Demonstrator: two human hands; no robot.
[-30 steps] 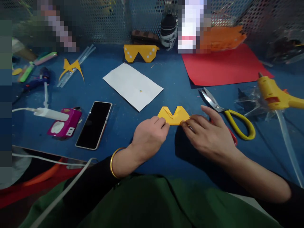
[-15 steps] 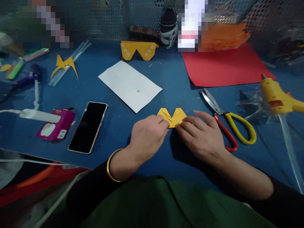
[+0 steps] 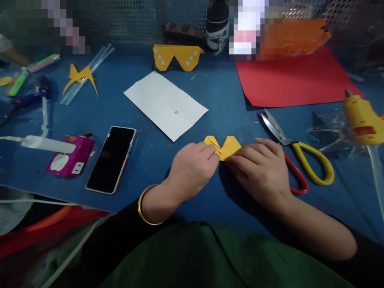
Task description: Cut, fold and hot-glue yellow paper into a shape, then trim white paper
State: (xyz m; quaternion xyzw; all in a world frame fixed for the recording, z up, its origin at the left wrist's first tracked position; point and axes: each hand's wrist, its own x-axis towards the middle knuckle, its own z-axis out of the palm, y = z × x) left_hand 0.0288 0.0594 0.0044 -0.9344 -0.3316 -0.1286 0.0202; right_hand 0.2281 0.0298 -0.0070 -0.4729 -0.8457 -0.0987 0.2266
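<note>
A small folded yellow paper piece (image 3: 229,148) with a V-shaped notch lies between my hands, low over the blue table. My left hand (image 3: 195,170), a gold bangle on its wrist, is closed on the left edge of the paper. On the other side my right hand (image 3: 261,170) pinches the lower right edge, and its fingers cover that end. Just beyond the right hand rest scissors (image 3: 283,140) with one red and one yellow handle. A white sheet (image 3: 166,104) with a tiny coloured mark lies ahead of the left hand.
A folded yellow paper shape with white squares (image 3: 177,56) stands at the back. Red paper (image 3: 294,84) and a yellow glue gun (image 3: 361,120) lie to the right. A phone (image 3: 112,160), a magenta power adapter (image 3: 70,156) and a blue glue gun (image 3: 37,94) lie left.
The view has shifted slightly, so most things on the right sit further right. Both hands still grip the yellow paper; the right fingers have closed in a little along its lower edge.
</note>
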